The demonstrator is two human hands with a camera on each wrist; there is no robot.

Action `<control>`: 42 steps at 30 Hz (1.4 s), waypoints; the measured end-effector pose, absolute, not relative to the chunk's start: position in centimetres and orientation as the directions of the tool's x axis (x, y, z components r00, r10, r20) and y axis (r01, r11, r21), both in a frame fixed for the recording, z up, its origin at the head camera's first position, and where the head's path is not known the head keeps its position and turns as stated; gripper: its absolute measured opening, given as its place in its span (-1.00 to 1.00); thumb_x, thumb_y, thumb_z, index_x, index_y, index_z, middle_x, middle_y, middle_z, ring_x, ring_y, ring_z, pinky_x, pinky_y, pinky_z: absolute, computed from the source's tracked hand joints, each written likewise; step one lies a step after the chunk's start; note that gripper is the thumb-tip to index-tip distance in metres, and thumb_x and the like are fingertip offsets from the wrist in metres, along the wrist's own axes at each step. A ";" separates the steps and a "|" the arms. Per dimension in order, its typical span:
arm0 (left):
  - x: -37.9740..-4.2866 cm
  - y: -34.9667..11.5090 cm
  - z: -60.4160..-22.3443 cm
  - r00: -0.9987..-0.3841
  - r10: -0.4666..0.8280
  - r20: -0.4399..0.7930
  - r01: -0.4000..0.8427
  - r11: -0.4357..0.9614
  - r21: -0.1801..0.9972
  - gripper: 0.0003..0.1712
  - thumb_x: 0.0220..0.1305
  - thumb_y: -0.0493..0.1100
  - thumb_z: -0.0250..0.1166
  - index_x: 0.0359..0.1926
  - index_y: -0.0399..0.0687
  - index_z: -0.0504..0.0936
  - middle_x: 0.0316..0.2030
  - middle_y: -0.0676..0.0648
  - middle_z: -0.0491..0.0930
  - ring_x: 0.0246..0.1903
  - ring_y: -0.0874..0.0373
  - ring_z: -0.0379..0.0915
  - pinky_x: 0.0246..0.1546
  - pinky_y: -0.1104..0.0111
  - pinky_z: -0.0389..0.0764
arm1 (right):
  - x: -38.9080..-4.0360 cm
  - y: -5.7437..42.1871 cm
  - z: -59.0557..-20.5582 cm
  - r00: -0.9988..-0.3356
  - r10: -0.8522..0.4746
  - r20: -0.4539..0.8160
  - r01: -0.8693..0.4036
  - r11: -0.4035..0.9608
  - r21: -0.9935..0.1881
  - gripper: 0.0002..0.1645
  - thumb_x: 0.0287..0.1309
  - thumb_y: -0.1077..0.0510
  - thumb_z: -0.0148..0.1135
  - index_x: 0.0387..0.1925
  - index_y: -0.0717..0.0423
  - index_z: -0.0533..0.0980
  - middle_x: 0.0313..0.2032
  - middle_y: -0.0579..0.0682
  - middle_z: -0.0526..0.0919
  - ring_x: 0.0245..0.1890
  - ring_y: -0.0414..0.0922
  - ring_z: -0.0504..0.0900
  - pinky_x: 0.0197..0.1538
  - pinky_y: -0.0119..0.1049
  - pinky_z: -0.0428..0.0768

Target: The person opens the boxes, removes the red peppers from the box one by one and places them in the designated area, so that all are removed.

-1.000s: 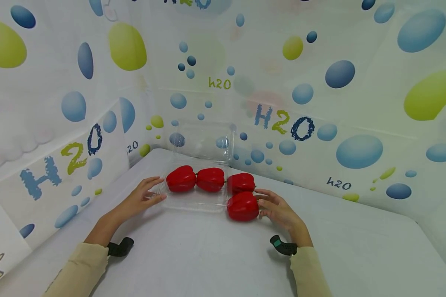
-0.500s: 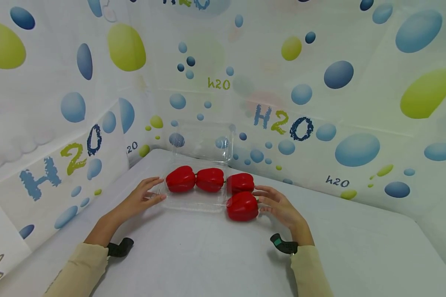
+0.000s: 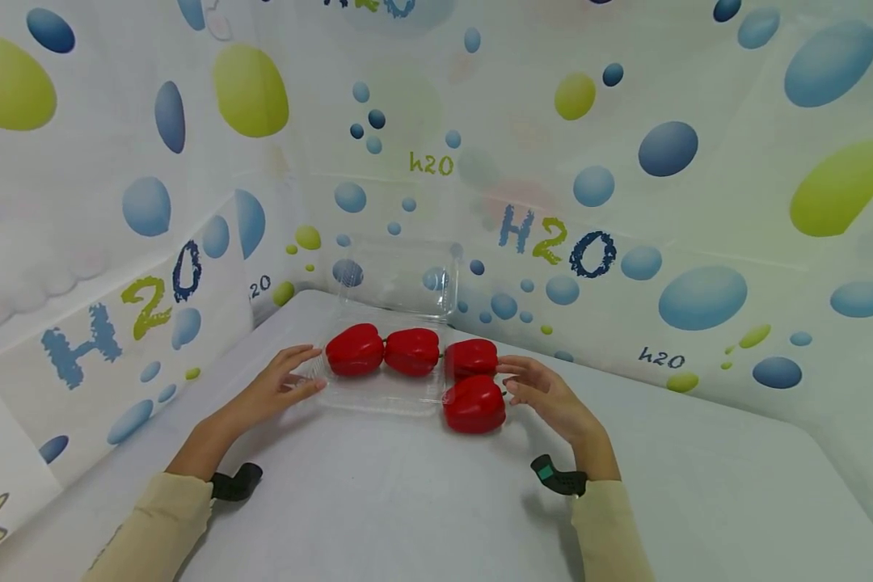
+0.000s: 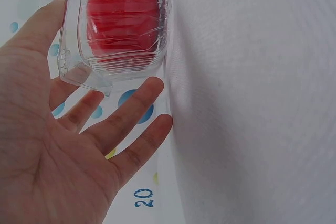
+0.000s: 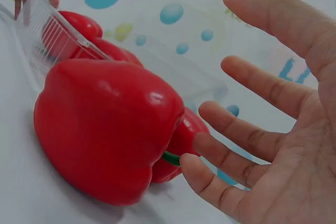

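Note:
Two red bell peppers lie in a clear plastic box with a raised hinged lid. At the box's left end is my left hand; in the left wrist view its thumb lies along the rim and its other fingers extend loosely spread by the corner. Just outside the right end sit a rear bell pepper and, in front of it, a nearer bell pepper with a green stem. My right hand is beside these two, fingers spread and holding nothing, fingertips close to the rear one.
A white cloth covers the table. Behind and to the left stand white walls printed with blue and green drops and lettering; the box's lid leans up close to the back wall. Both wrists wear dark camera mounts.
My right hand has drawn up and slightly back, from beside the nearer bell pepper toward the rear one. The left hand, box and bell peppers have stayed in place.

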State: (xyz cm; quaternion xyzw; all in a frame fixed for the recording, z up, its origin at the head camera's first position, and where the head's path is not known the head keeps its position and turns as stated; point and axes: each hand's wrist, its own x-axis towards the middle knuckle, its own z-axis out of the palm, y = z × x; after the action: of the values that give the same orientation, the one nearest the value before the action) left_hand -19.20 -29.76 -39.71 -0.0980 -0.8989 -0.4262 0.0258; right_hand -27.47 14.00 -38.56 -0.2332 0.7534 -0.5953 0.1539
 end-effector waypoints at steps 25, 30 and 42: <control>-19.4 -29.9 -39.8 -0.979 0.156 0.129 0.199 0.619 0.760 -0.21 0.36 0.00 0.23 0.46 -0.18 0.13 0.42 -0.38 -0.03 0.18 -0.39 0.35 0.13 -0.15 0.46 | -26.3 12.7 -36.8 -0.783 -0.615 0.094 -0.243 0.163 -0.956 -0.36 0.24 0.19 0.24 0.33 0.14 0.29 0.30 0.17 0.38 0.29 0.19 0.35 0.19 0.01 0.53; -19.5 -30.0 -39.9 -0.976 0.165 0.142 0.214 0.613 0.760 -0.22 0.36 -0.02 0.23 0.45 -0.21 0.14 0.41 -0.40 -0.02 0.17 -0.41 0.36 0.12 -0.15 0.47 | -25.8 12.2 -36.2 -0.732 -0.673 0.104 -0.271 0.149 -0.951 -0.33 0.22 0.14 0.28 0.32 0.14 0.31 0.30 0.24 0.36 0.27 0.18 0.37 0.13 -0.09 0.59; -19.5 -29.9 -39.8 -0.975 0.170 0.142 0.217 0.613 0.759 -0.22 0.37 -0.01 0.22 0.45 -0.23 0.13 0.41 -0.41 -0.03 0.17 -0.42 0.35 0.11 -0.13 0.49 | -25.2 10.8 -35.7 -0.704 -0.705 0.091 -0.278 0.156 -0.948 -0.35 0.21 0.19 0.28 0.30 0.18 0.33 0.22 0.25 0.43 0.23 0.20 0.41 0.11 -0.04 0.60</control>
State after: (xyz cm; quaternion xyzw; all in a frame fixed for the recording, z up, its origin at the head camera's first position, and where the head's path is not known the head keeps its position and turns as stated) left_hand -19.45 -29.91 -39.80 -0.1078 -0.8977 -0.4263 0.0278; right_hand -25.19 10.79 -35.71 -0.3340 0.7356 -0.5573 0.1915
